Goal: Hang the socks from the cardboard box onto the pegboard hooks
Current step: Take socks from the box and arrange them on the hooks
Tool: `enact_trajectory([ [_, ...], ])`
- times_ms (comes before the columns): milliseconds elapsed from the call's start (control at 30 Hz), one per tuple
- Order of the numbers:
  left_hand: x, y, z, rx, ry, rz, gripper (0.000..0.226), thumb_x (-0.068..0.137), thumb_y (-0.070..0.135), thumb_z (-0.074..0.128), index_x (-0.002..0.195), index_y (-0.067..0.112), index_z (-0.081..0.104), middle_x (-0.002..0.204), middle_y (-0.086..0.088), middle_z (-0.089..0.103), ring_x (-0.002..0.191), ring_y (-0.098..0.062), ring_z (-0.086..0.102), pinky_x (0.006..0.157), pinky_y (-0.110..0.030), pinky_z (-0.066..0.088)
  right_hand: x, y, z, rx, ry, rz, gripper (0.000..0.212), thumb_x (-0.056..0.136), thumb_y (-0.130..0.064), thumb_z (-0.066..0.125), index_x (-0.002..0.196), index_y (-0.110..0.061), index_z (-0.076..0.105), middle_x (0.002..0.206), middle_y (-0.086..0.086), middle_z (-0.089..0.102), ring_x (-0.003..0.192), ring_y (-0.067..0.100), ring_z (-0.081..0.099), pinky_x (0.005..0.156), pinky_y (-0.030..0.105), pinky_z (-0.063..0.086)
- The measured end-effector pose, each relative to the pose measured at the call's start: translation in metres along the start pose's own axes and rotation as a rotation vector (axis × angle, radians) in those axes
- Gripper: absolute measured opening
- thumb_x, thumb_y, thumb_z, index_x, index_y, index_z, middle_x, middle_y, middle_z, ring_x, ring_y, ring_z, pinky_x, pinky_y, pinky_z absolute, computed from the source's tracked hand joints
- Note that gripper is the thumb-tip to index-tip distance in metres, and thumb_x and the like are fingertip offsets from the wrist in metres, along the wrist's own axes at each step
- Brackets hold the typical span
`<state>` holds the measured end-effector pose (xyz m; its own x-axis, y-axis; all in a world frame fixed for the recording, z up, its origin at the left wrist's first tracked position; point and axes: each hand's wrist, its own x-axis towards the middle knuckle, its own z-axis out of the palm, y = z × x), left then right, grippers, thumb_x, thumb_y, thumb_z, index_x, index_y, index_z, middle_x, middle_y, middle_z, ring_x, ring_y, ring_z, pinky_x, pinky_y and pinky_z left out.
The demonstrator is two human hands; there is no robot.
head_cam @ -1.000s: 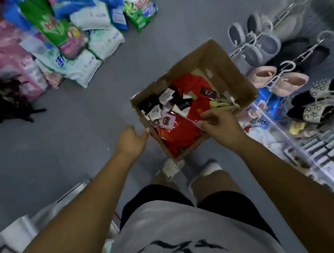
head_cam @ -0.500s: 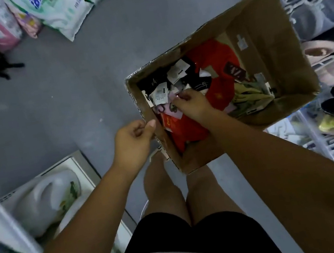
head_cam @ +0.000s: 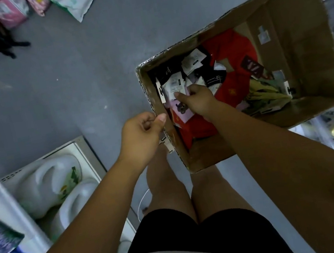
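Socks [head_cam: 231,63] fill the cardboard box [head_cam: 294,41]; right hand [head_cam: 198,98] pinches a white tag [head_cam: 173,86], left hand [head_cam: 141,135] clenched.

Socks [head_cam: 230,57] in box [head_cam: 298,40], jugs [head_cam: 46,183] left.

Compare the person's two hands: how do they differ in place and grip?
The right hand is inside the brown cardboard box; the left hand is outside it, beside its wall. The right hand's grip pinches a white-labelled sock pack; the left hand's fingers are curled, but I cannot tell whether they hold anything. Both are bare.
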<state>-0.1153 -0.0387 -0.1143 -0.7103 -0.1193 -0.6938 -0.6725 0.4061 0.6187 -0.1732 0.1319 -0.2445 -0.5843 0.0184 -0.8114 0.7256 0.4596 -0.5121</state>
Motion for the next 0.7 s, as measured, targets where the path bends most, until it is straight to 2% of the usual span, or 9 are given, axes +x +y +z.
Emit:
enact_trajectory([
  [67, 0.0, 0.0, 0.0, -0.003, 0.005, -0.005, 0.043, 0.1, 0.032, 0.063, 0.085, -0.008, 0.061, 0.081, -0.037, 0.059, 0.069, -0.026, 0.056, 0.082, -0.059, 0.054, -0.013, 0.0, -0.011, 0.075, -0.009, 0.006, 0.045, 0.092, -0.033, 0.07, 0.083, 0.009, 0.055, 0.083, 0.032, 0.054, 0.076, 0.02, 0.049, 0.069, 0.032, 0.041],
  [100, -0.001, 0.0, 0.0, -0.008, 0.01, -0.012, 0.042, 0.1, 0.032, 0.063, 0.085, -0.007, 0.062, 0.083, -0.036, 0.06, 0.069, -0.029, 0.057, 0.081, -0.059, 0.055, -0.02, -0.002, -0.016, 0.113, -0.014, 0.006, 0.044, 0.092, -0.031, 0.07, 0.098, 0.012, 0.06, 0.099, 0.032, 0.062, 0.08, 0.019, 0.052, 0.068, 0.029, 0.043],
  [200, -0.005, 0.004, 0.003, -0.042, 0.04, -0.048, 0.041, 0.1, 0.031, 0.063, 0.088, -0.008, 0.063, 0.089, -0.036, 0.063, 0.072, -0.025, 0.057, 0.074, -0.046, 0.055, -0.056, -0.011, -0.039, 0.196, -0.001, -0.012, 0.03, 0.095, -0.023, 0.068, 0.116, -0.002, 0.067, 0.118, 0.011, 0.07, 0.094, 0.012, 0.062, 0.072, 0.016, 0.049],
  [267, -0.01, 0.01, 0.008, -0.041, 0.077, -0.092, 0.036, 0.101, 0.031, 0.061, 0.094, -0.005, 0.067, 0.09, -0.03, 0.067, 0.078, -0.024, 0.061, 0.075, -0.038, 0.051, -0.084, -0.016, -0.056, 0.257, 0.017, -0.014, 0.023, 0.095, -0.023, 0.068, 0.115, -0.011, 0.069, 0.117, 0.003, 0.071, 0.097, 0.01, 0.066, 0.078, 0.018, 0.052],
  [333, -0.02, 0.024, 0.012, 0.004, 0.151, -0.12, 0.031, 0.1, 0.034, 0.061, 0.109, 0.005, 0.064, 0.098, -0.011, 0.068, 0.089, -0.021, 0.063, 0.078, -0.032, 0.05, -0.114, -0.02, -0.073, 0.29, 0.033, -0.032, 0.017, 0.094, -0.026, 0.069, 0.107, -0.015, 0.068, 0.106, -0.002, 0.074, 0.086, 0.002, 0.07, 0.072, 0.017, 0.054],
  [433, -0.041, 0.053, 0.016, -0.021, 0.255, -0.026, 0.027, 0.097, 0.041, 0.064, 0.111, 0.021, 0.052, 0.105, -0.001, 0.06, 0.09, -0.013, 0.058, 0.073, -0.02, 0.047, -0.162, -0.025, -0.095, 0.358, 0.067, -0.083, 0.027, 0.094, -0.028, 0.068, 0.107, -0.005, 0.066, 0.095, -0.01, 0.074, 0.079, -0.005, 0.07, 0.066, 0.014, 0.055],
  [567, -0.068, 0.097, 0.016, -0.135, -0.006, -0.052, 0.041, 0.095, 0.053, 0.061, 0.12, 0.02, 0.055, 0.109, 0.006, 0.062, 0.099, -0.009, 0.06, 0.084, -0.024, 0.054, -0.217, -0.029, -0.113, 0.537, 0.126, -0.115, 0.031, 0.092, -0.027, 0.07, 0.115, -0.005, 0.067, 0.105, -0.002, 0.077, 0.103, 0.02, 0.072, 0.096, 0.042, 0.057],
  [633, -0.073, 0.112, 0.014, -0.181, -0.225, -0.184, 0.066, 0.087, 0.07, 0.06, 0.132, 0.023, 0.055, 0.131, -0.002, 0.062, 0.119, -0.022, 0.06, 0.101, -0.042, 0.051, -0.24, -0.029, -0.119, 0.636, 0.125, -0.154, 0.021, 0.091, -0.024, 0.07, 0.11, -0.014, 0.07, 0.111, 0.001, 0.076, 0.109, 0.023, 0.07, 0.101, 0.045, 0.053],
  [700, -0.077, 0.124, 0.013, -0.275, -0.525, -0.376, 0.091, 0.072, 0.084, 0.06, 0.142, 0.028, 0.053, 0.145, -0.012, 0.056, 0.13, -0.038, 0.054, 0.105, -0.054, 0.046, -0.266, -0.03, -0.122, 0.722, 0.114, -0.201, 0.025, 0.087, -0.025, 0.069, 0.11, -0.018, 0.07, 0.116, 0.003, 0.074, 0.111, 0.021, 0.069, 0.101, 0.042, 0.052],
])
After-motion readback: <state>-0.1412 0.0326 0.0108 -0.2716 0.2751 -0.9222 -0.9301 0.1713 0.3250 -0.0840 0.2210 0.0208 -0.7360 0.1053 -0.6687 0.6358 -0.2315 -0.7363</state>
